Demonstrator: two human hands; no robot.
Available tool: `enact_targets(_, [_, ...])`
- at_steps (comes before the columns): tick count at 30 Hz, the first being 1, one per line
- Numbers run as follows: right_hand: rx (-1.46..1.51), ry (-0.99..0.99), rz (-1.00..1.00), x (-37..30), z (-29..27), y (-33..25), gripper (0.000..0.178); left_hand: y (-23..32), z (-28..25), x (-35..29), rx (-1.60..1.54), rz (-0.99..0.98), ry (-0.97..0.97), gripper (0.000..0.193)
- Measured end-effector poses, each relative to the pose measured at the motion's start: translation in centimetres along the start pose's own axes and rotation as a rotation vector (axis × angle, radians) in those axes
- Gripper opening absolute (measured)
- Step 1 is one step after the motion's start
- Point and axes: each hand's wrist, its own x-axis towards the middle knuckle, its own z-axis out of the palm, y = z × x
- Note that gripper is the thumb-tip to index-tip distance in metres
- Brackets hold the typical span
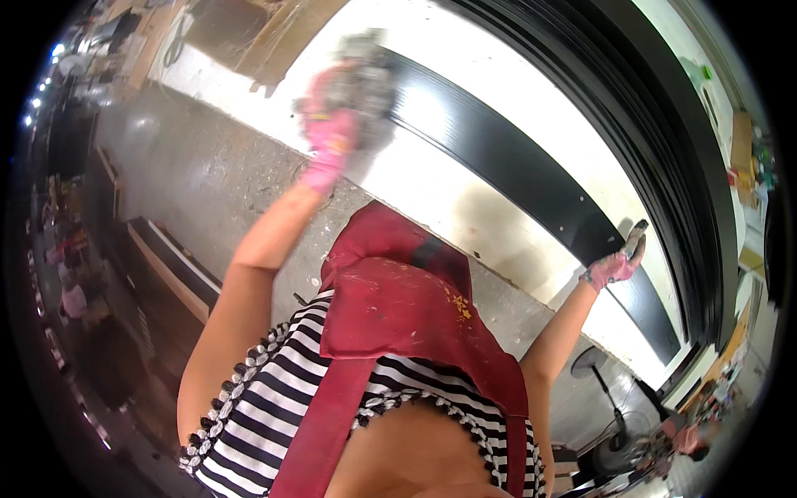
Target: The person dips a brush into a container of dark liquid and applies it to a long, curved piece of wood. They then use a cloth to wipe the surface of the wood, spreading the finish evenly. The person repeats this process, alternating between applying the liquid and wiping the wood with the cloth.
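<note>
A long, glossy black strip [507, 160] lies across the white worktable [408, 180]. My left hand [330, 133], in a pink glove, is smeared by motion at the strip's far left end. It grips a bunched grey rag [365, 93], which overlaps that end of the strip. Toward the strip's right end, my right hand [613, 267] wears a pink glove with dark, soiled fingertips. Its fingers are stretched out and hold nothing, and the hand rests at the strip's edge.
Several long black strips [635, 124] lie stacked along the table's far side. Brown cardboard [286, 37] sits at the table's upper left. A black fan [618, 452] stands at lower right. Dark boards [170, 270] lean at left, over a grey concrete floor [195, 158].
</note>
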Motion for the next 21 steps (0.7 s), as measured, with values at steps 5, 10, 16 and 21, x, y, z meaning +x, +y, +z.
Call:
enact_targets(5, [0.050, -0.100, -0.020, 0.8, -1.2, 1.0, 0.041, -3.1, 18.0, -8.7, 0.252, 0.421, -0.799, 0.064])
enact_targets(10, [-0.154, -0.111, -0.047, 1.6, -2.2, 2.2, 0.047, -6.0, 18.6, -10.1, 0.804, 0.535, -0.906, 0.065])
enact_targets(16, [0.003, -0.184, -0.070, 1.5, -2.8, 2.5, 0.055, -5.2, 7.1, -0.2, 0.629, 0.350, -0.655, 0.062])
enact_targets(21, [0.003, -0.208, -0.081, 0.9, -2.1, 1.6, 0.055, -3.6, -2.5, 7.1, 0.642, 0.167, -0.209, 0.065])
